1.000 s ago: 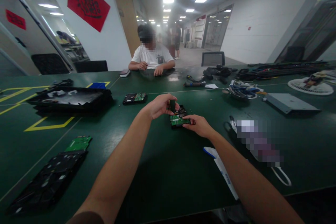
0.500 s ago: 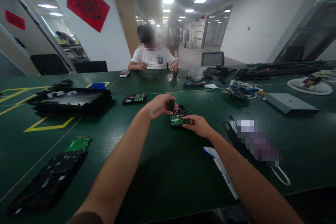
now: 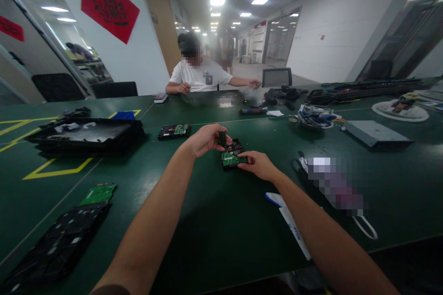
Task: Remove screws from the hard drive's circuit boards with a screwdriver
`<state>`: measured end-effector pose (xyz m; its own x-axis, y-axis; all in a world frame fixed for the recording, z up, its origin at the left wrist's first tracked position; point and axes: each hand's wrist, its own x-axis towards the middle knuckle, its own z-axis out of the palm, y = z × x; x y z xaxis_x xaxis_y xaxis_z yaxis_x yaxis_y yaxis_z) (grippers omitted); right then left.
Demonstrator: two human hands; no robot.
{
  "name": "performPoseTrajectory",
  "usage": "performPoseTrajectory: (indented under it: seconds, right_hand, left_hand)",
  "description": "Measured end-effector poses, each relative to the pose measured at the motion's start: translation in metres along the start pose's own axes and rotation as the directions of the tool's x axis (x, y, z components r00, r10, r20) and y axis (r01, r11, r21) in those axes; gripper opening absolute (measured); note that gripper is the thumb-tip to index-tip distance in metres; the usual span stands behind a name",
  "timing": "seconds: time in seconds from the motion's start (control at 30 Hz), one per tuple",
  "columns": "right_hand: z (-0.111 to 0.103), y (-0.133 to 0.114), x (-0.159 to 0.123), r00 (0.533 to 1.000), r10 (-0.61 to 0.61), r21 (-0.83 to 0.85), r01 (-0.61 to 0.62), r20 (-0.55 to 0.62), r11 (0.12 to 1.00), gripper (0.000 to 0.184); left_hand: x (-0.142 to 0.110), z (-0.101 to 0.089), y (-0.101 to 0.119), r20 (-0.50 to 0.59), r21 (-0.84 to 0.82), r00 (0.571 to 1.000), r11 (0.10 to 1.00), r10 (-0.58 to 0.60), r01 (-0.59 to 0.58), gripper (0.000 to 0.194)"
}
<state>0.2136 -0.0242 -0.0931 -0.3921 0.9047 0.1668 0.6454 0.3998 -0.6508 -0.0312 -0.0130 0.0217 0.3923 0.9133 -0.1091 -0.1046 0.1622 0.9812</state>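
Note:
In the middle of the table lies an opened hard drive (image 3: 231,159) with a green circuit board along its near side. Over its far left part, my left hand (image 3: 209,139) is closed around the dark green handle of a screwdriver (image 3: 222,139), held upright; its tip cannot be made out. My right hand (image 3: 258,164) pinches the hard drive at its near right edge, thumb and fingers on the board's side. Another hard drive (image 3: 174,131) rests to the left of my left hand, apart from it.
At left stand a black plastic tray (image 3: 83,136) and a stack of black drive parts (image 3: 57,242). On the right are a blurred pouch (image 3: 337,186), a grey metal box (image 3: 376,132) and bundled cables (image 3: 316,116). A white-blue strip (image 3: 289,221) lies under my right forearm. Opposite sits a person (image 3: 195,71).
The person opposite has stretched an arm out towards the dark items at the right. My hands keep the same hold on the screwdriver and hard drive; the whole view has shifted slightly.

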Motion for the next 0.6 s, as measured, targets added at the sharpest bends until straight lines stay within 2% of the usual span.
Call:
performPoseTrajectory:
  seconds: [0.23,0.43,0.6]
  right_hand:
    - [0.0009,0.0022,0.0005,1.0,-0.001,-0.004,0.001,-0.003,1.0,0.044]
    - [0.0023,0.0028,0.0018,1.0,-0.018,-0.008,0.018,-0.014,1.0,0.043]
    - [0.0024,0.0036,0.0025,1.0,-0.011,-0.021,0.011,-0.009,1.0,0.042]
  left_hand:
    - [0.0023,-0.0048,-0.0027,-0.021,0.058,0.997,0.995,0.078,-0.076,0.015]
    - [0.0002,-0.0009,-0.0013,0.039,0.026,0.999,0.999,0.021,-0.022,0.021]
    - [0.0037,-0.0029,-0.0038,-0.006,0.02,0.999,0.998,0.054,-0.054,0.016]
